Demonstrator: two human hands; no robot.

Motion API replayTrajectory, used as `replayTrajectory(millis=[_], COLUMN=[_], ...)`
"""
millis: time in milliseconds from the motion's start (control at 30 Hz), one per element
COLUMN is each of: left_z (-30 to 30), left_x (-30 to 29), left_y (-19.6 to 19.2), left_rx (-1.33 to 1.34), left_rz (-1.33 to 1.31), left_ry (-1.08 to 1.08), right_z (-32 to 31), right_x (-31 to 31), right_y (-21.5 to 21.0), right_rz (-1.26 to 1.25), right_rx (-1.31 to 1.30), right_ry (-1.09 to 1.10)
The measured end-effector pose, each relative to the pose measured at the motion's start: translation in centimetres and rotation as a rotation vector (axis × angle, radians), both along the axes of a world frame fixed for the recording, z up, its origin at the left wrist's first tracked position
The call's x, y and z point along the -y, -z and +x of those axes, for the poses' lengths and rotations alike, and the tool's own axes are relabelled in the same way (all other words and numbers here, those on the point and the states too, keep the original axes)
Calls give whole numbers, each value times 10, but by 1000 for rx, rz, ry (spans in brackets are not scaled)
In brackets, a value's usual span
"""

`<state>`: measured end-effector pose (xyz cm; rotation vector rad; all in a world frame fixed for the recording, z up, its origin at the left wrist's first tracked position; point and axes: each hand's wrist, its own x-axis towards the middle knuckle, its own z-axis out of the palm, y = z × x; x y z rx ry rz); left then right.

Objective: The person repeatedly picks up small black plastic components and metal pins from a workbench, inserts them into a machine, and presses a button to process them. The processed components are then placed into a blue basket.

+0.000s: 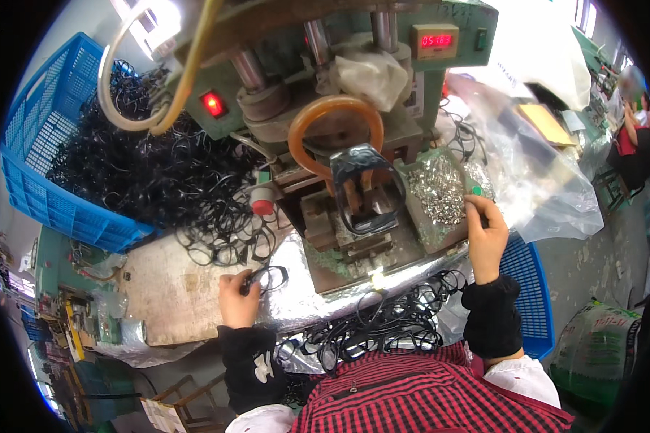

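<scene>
press [339, 137]: stood at the middle rear of the tabletop [173, 289].
crate [43, 173]: lay left of the press, with a heap of cord loops [159, 166] spilling from it onto the tabletop.
tray of metal bits [440, 191]: sat just right of the press.
plastic bags [534, 166]: lay right of the tray.
basket [531, 289]: stood at lower right, beside the tabletop.

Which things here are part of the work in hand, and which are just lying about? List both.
In use:
left hand pinching a black cord loop
right hand at the tray of small metal pieces
press
heap of black loops in the blue basket

Lying about:
clear plastic bag
green sack
</scene>
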<state>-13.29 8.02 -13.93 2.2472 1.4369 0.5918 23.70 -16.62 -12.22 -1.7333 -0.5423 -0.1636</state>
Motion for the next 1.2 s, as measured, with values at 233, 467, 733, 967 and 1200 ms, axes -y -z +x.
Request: replayTrajectory(millis=[233,467,733,967,1200], left_z=[36,69,119,121,155], left_x=[2,6,58,67,100], left_y=[-44,-18,-143,-163,-151], left_rx=[369,1033,1344,1208,1058], left_rz=[665,78,234,112,-191], left_ry=[-28,64,546,554,523], right_z=[-30,-68,-71,-89,4], right_x=[-17,-89,-86,-67,-29], right_y=[-57,-65,-73,-101,-15], right_rz=[59,247,446,151,-687], right_rx=[115,84,-518,12,482], right_ry=[-318,-504,-726,-679,80])
